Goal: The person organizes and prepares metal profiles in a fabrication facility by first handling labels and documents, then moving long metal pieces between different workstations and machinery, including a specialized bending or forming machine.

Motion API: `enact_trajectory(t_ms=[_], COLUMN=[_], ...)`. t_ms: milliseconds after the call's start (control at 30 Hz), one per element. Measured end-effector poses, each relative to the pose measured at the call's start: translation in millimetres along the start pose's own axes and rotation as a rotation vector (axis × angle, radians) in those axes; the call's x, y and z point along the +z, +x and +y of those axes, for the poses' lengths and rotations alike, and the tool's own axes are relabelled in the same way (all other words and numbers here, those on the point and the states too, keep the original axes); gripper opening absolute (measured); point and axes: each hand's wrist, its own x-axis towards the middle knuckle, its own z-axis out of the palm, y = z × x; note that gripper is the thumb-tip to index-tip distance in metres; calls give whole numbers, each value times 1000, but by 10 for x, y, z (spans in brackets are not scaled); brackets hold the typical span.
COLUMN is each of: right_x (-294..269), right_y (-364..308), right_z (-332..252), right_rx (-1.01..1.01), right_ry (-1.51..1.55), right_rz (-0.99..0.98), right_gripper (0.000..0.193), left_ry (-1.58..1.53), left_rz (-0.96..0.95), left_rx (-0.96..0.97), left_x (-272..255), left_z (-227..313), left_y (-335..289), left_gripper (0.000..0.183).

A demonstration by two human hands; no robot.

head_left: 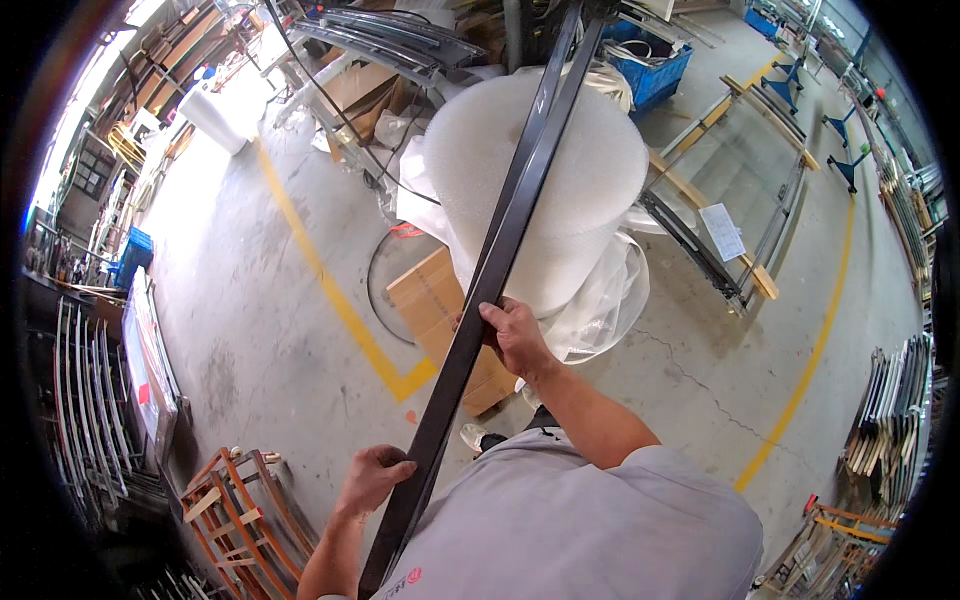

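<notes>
A long dark metal profile [458,372] slants from beside my body up and away to the top of the view, over a big roll of bubble wrap [590,150]. My right hand [515,338] grips it near the middle, thumb on top and fingers curled under its edge. Lower down, my left hand [376,478] holds the near part, thumb on the top face; its other fingers are partly hidden. The profile looks like two dark strips side by side, parting slightly toward the far end. Under it, on the floor, lies a flat cardboard piece [428,300].
Clear plastic sheeting [610,300] hangs around the roll. Right of it, a glazed frame [735,170] rests on wooden bars. A blue crate [650,72] stands behind. An orange rack [240,520] is at lower left, and a yellow line [320,265] marks the floor.
</notes>
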Motion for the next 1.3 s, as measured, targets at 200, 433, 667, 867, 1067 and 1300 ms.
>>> enact_trajectory(t_ms=[200,433,667,867,1067,1300], right_x=[-185,-372,-509,-358,-746,-756], right_y=[-53,-87,-100,-191,99,338], right_z=[-24,-111,-200,-423,-154,-109], right_rx=[-88,126,209,265,133,168], right_ry=[5,465,508,575,201,85], right_rz=[147,-3,36,43,125,205], right_gripper=[28,55,64,52,28,28], left_ry=[129,374,518,595,664,535], left_rz=[94,176,357,377,703,436], left_rx=[-104,-27,399,548,536,129], left_x=[358,720,861,1277,1144,1080], left_z=[325,391,606,363,374,-10], left_y=[-190,-267,-368,-244,197,915], left_gripper=[34,35,37,46,52,47])
